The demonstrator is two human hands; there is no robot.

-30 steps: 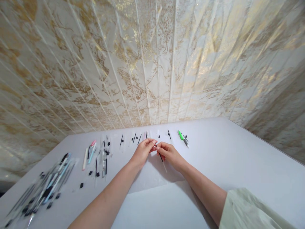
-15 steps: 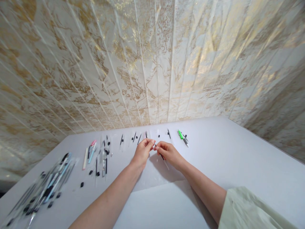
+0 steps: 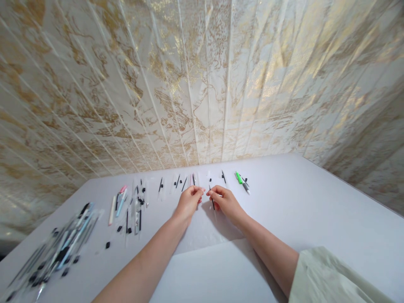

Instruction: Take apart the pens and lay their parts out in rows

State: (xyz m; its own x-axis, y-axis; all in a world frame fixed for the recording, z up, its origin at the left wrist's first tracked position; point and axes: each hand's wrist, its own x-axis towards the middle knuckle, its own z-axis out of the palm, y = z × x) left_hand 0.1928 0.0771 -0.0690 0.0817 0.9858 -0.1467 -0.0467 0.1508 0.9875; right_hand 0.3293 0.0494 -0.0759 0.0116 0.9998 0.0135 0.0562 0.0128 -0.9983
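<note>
From where I stand, the right hand [image 3: 225, 203] has a thin black refill [image 3: 213, 205] pinched between thumb and fingers, its dark shaft slanting down past the fingertips and its upper tip poking out above them. The lower end looks pale and clear against the table [image 3: 315, 202], so it is hard to make out.

Just beside that grip, with a small gap between, is the left hand [image 3: 189, 203], its thumb and forefinger brought together; I can't tell whether anything small is caught there.

Straight beyond the two hands lies a little black cap [image 3: 210, 179], and beyond the right grip a dark stick [image 3: 224, 176]. Farther to the right of it rests a green pen [image 3: 239, 178], its grey and white end pointing back toward the body. On the near side of the grip, a white sheet [image 3: 208, 273] is spread between the forearms.

Well to the left of the grip are a light-blue pen [image 3: 120, 205] and a cream stick [image 3: 112, 210], and farther out, nearer the body, a blurred heap of pens [image 3: 63, 248].
</note>
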